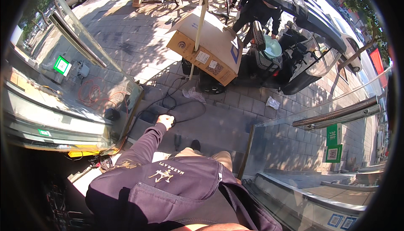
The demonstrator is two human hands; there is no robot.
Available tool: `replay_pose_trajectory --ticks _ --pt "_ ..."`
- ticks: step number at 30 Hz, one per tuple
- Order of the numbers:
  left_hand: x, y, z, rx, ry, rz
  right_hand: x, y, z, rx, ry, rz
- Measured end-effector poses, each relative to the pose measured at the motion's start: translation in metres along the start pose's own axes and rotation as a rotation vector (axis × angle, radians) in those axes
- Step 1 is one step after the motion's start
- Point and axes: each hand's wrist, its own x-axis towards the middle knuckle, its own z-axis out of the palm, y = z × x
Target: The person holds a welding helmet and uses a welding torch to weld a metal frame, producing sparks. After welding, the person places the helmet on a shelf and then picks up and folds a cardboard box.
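My left hand (165,121) is closed, reaching forward over the grey steps at the end of a dark purple sleeve. A black cable (194,119) meets the fist and loops away to its right across the step. More of this cable runs up toward the paving near a large cardboard box. What exactly lies inside the fist is small and partly hidden by the fingers. My right hand does not show; only dark jacket cloth appears on that side.
Glass doors with metal handles (336,113) stand open on both sides. Ahead, the large cardboard box (204,58) sits by a parked scooter (290,75) with a pale green basin (272,48). A person in black (259,16) stands beyond. An orange hose (90,94) lies coiled behind the left glass.
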Motion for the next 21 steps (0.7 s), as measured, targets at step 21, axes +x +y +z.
replay_pose_trajectory --ticks 21 --pt "0.140 0.557 -0.091 0.780 1.037 1.150 0.310 -0.132 -0.007 0.037 -0.077 -0.262"
